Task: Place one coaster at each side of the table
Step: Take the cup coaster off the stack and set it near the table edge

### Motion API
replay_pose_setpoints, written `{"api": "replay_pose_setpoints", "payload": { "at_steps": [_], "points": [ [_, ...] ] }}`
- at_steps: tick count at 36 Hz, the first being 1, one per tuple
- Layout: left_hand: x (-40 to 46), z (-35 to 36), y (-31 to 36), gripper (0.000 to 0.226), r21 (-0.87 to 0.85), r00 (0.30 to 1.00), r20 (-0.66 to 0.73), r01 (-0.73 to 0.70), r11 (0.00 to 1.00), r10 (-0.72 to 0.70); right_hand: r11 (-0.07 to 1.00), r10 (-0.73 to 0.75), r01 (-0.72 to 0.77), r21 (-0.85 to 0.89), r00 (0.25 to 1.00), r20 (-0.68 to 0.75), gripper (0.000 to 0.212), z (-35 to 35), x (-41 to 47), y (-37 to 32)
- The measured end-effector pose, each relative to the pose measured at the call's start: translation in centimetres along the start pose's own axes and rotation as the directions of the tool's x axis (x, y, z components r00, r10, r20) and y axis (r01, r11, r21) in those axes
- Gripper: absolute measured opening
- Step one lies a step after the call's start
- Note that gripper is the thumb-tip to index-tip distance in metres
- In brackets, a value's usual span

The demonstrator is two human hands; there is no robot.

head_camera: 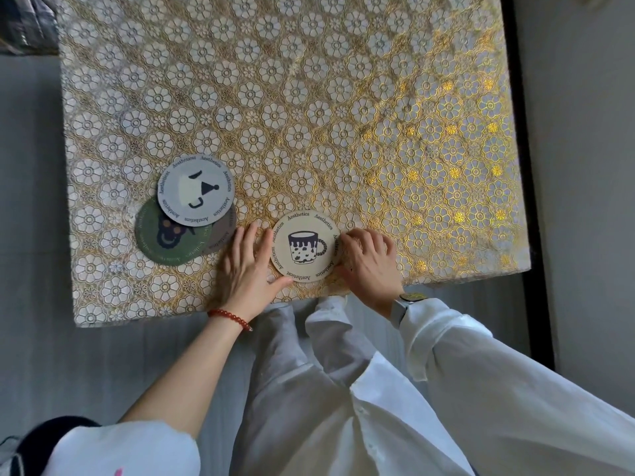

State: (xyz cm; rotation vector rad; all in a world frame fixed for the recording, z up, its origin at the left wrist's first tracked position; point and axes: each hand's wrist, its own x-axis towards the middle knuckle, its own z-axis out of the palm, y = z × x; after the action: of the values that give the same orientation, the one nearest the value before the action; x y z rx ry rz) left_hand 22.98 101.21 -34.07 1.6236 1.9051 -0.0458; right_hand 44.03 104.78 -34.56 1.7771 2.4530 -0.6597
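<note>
A cream coaster (304, 245) printed with a spotted mug lies flat near the table's front edge. My left hand (249, 269) touches its left rim with spread fingers and the thumb under its lower edge. My right hand (369, 259) rests curled against its right rim. To the left sits a loose pile: a grey coaster (196, 188) on top, a green coaster (165, 240) below it, and a brown coaster (223, 235) mostly hidden beneath both.
The table (343, 97) is covered with a gold and white flower-patterned cloth. Its front edge runs just below my hands; its right edge meets a dark vertical strip (529, 201). Grey floor lies to the left. My legs stand at the front edge.
</note>
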Motion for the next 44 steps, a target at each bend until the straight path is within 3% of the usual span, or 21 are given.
{"api": "replay_pose_setpoints", "payload": {
  "at_steps": [22,28,40,44],
  "points": [
    [0.0,0.5,-0.2,0.099,0.023,1.0,-0.025,0.004,1.0,-0.003,0.998,0.011,-0.007,-0.061,0.999,0.052,0.056,0.1,0.4,0.2],
    [-0.1,0.4,0.1,0.099,0.027,0.999,-0.051,0.011,1.0,-0.01,0.997,0.01,-0.01,-0.072,1.0,-0.004,0.054,0.0,0.3,0.1],
    [0.1,0.6,0.1,0.102,0.039,0.999,-0.024,0.03,0.999,-0.029,0.995,0.019,-0.012,-0.099,0.997,0.071,0.054,-0.8,-0.1,-0.4],
    [-0.3,0.1,0.4,0.103,-0.013,0.999,-0.037,0.031,0.999,-0.031,0.999,0.041,-0.037,-0.031,0.991,0.128,0.05,-1.7,-0.3,-0.9]
  ]
}}
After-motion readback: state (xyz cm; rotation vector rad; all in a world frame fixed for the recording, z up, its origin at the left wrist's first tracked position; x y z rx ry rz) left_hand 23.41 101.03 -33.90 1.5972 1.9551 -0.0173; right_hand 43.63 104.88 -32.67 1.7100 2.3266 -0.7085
